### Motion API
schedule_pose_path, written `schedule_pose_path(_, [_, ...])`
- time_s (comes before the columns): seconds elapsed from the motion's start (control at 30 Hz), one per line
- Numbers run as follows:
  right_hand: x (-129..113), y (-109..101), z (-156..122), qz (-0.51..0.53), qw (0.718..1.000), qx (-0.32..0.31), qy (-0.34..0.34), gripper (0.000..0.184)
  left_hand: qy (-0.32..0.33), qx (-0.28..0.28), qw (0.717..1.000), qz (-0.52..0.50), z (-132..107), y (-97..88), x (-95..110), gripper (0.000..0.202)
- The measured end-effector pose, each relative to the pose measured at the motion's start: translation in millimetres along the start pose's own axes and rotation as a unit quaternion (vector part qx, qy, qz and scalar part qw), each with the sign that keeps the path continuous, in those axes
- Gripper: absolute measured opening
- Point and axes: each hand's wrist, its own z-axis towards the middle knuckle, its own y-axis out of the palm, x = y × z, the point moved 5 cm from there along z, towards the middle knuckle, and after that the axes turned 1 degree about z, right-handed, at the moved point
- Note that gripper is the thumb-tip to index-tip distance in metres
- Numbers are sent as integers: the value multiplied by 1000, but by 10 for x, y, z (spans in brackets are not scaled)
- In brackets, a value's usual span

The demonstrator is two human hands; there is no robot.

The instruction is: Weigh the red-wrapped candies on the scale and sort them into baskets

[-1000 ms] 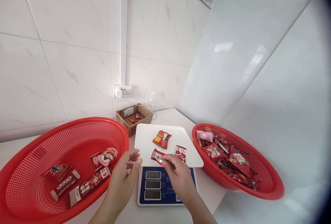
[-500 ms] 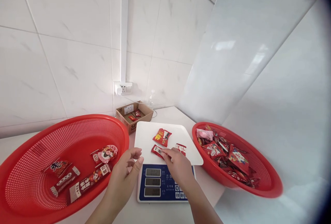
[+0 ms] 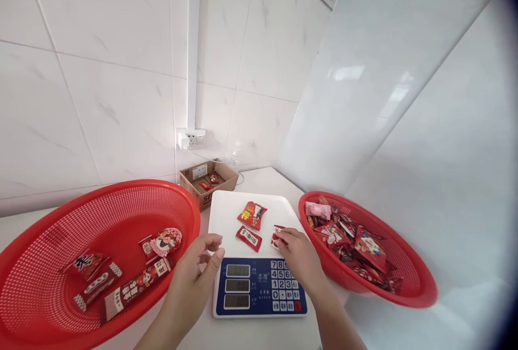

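Observation:
My right hand (image 3: 301, 258) has its fingertips closed on a small red-and-white snack packet (image 3: 277, 237) at the right of the scale's white pan (image 3: 226, 212); the fingers cover part of it. Left of that packet, a narrow red-and-white wrapped snack (image 3: 248, 237) lies on the pan. Farther back on it rests a red snack packet (image 3: 252, 215) with yellow print. My left hand (image 3: 196, 274) hovers by the pan's front left corner, thumb and fingers apart, holding nothing. The digital scale's blue keypad panel (image 3: 263, 290) faces me.
A large red basket (image 3: 97, 199) at left holds several wrapped snacks. Another red basket (image 3: 421, 285) at right is heaped with packets. Behind the scale stands a cardboard box (image 3: 190, 183) with small red packets, beside a clear bottle (image 3: 234, 158) near the wall socket (image 3: 196, 138).
My right hand has left the narrow wrapped snack and moved right onto the red-and-white packet. More of the keypad shows. My left hand has stayed nearly still.

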Motion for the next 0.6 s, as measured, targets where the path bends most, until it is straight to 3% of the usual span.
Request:
schedule_pose_path(0.37, [-306,157,82,18,999,-1,-38,37,-1,14,1000,-22,-25,8,14,36])
schedule_pose_path(0.6, [-490,316,113,11,997,-52,-49,40,12,7,1000,-21,-17,10,34,35])
